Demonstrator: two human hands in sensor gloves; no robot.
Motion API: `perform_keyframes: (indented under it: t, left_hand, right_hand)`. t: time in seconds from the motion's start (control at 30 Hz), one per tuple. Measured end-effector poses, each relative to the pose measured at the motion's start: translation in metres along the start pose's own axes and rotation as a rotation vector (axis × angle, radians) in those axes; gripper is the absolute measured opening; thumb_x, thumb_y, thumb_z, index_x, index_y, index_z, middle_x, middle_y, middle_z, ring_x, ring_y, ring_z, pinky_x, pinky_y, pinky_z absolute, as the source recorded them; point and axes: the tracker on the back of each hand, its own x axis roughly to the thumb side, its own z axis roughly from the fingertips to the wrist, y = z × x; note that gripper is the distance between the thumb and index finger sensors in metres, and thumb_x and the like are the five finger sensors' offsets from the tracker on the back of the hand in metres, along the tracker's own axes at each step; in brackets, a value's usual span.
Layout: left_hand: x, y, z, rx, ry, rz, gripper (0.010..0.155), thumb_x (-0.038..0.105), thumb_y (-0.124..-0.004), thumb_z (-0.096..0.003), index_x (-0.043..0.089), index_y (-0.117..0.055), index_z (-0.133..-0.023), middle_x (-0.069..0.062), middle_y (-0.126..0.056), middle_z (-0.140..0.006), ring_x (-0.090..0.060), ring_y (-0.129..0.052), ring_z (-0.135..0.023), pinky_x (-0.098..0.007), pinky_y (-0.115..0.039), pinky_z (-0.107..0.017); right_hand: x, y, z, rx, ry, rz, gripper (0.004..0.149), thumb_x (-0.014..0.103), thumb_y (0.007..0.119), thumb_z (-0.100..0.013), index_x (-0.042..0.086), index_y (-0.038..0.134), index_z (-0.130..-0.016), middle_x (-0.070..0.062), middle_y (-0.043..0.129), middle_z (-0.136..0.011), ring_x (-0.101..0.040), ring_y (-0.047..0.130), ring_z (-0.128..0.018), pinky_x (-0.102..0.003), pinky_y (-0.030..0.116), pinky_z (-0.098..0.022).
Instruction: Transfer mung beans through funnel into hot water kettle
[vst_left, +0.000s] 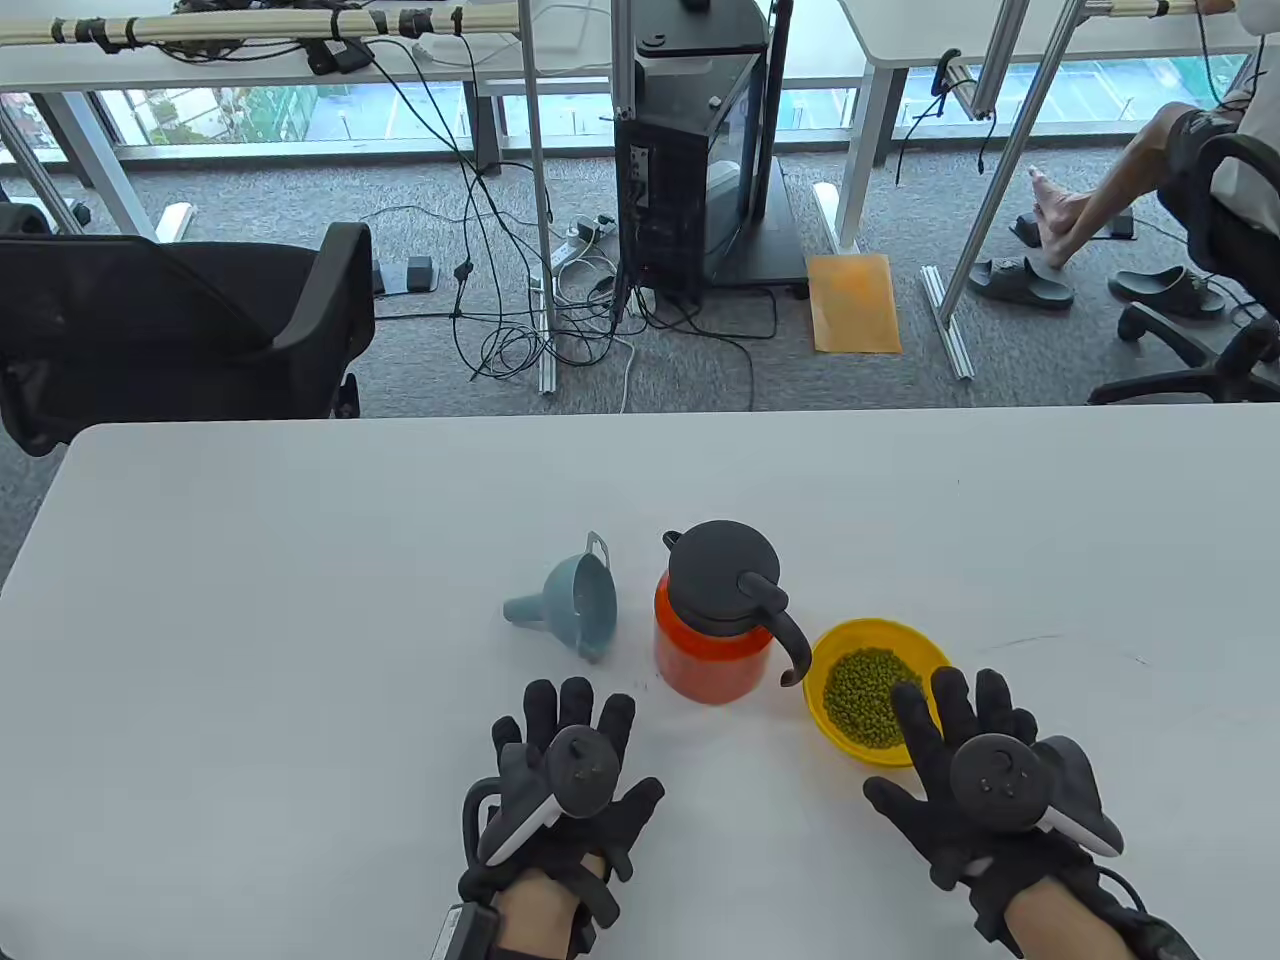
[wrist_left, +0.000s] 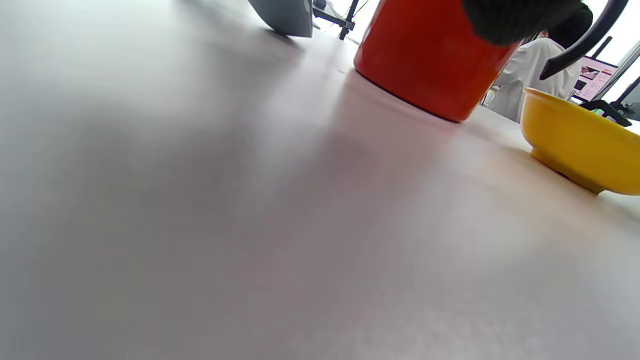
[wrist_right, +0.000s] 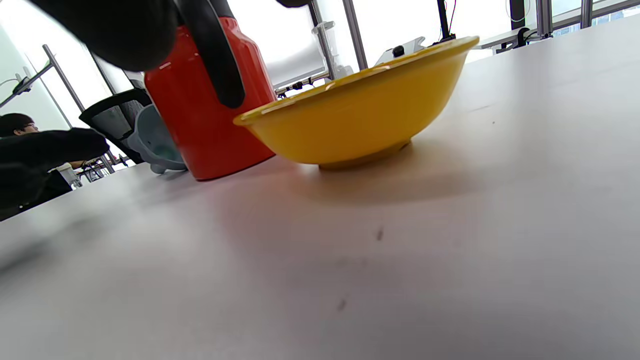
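An orange kettle (vst_left: 705, 660) with a black lid (vst_left: 722, 575) on and a black handle (vst_left: 790, 632) stands mid-table; it also shows in the left wrist view (wrist_left: 430, 65) and the right wrist view (wrist_right: 205, 125). A blue-grey funnel (vst_left: 572, 605) lies on its side to the kettle's left. A yellow bowl (vst_left: 838, 735) of green mung beans (vst_left: 862, 695) sits to the kettle's right. My left hand (vst_left: 570, 740) lies flat and open on the table just in front of the funnel and kettle. My right hand (vst_left: 960, 740) is open, its fingers over the bowl's near rim.
The white table (vst_left: 300, 600) stretches wide on both sides. Beyond its far edge stand a black office chair (vst_left: 180, 320), a computer tower (vst_left: 690, 150) and loose cables on the floor.
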Motion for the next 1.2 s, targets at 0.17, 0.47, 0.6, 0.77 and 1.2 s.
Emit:
perform_keyframes:
  t: [0.17, 0.47, 0.6, 0.77, 1.2]
  left_hand:
    - [0.001, -0.002, 0.0, -0.008, 0.005, 0.001, 0.084, 0.067, -0.064, -0.0453, 0.039, -0.017, -0.11, -0.002, 0.002, -0.115, -0.036, 0.013, -0.102, -0.068, -0.004, -0.069]
    - [0.006, 0.007, 0.002, -0.003, 0.073, 0.052, 0.087, 0.066, -0.068, -0.0445, 0.038, -0.017, -0.109, -0.002, 0.001, -0.115, -0.037, 0.01, -0.103, -0.069, -0.003, -0.068]
    - [0.013, 0.029, 0.008, 0.038, 0.098, 0.091, 0.088, 0.065, -0.069, -0.0444, 0.036, -0.017, -0.109, -0.003, 0.0, -0.115, -0.038, 0.007, -0.103, -0.07, -0.004, -0.068]
    - [0.033, 0.077, 0.013, 0.09, 0.123, 0.052, 0.088, 0.065, -0.069, -0.0448, 0.035, -0.016, -0.109, -0.003, -0.001, -0.115, -0.04, 0.003, -0.105, -0.07, -0.007, -0.069]
    - [0.103, 0.148, -0.033, 0.066, 0.111, 0.028, 0.097, 0.063, -0.081, -0.0396, 0.034, -0.019, -0.108, -0.004, -0.003, -0.115, -0.046, -0.015, -0.109, -0.071, -0.012, -0.07]
  right_hand:
    - [0.001, 0.001, 0.001, 0.008, -0.009, -0.006, 0.092, 0.062, 0.066, -0.054, 0.01, 0.02, -0.115, -0.031, 0.002, -0.107, -0.062, -0.011, -0.087, -0.081, 0.009, -0.053]
    - [-0.012, 0.001, 0.002, 0.009, 0.019, -0.061, 0.092, 0.061, 0.067, -0.054, 0.01, 0.021, -0.115, -0.031, 0.002, -0.107, -0.062, -0.01, -0.087, -0.081, 0.01, -0.053]
    - [-0.015, 0.001, 0.002, 0.009, 0.018, -0.087, 0.092, 0.061, 0.067, -0.054, 0.009, 0.022, -0.115, -0.031, 0.002, -0.107, -0.062, -0.01, -0.087, -0.081, 0.01, -0.053]
    - [-0.017, 0.0, 0.002, 0.008, 0.012, -0.115, 0.092, 0.061, 0.067, -0.054, 0.009, 0.022, -0.115, -0.032, 0.003, -0.107, -0.063, -0.01, -0.087, -0.081, 0.01, -0.053]
    - [-0.017, -0.003, 0.001, 0.003, -0.031, -0.177, 0.092, 0.06, 0.068, -0.054, 0.009, 0.022, -0.115, -0.033, 0.003, -0.107, -0.063, -0.009, -0.087, -0.081, 0.011, -0.053]
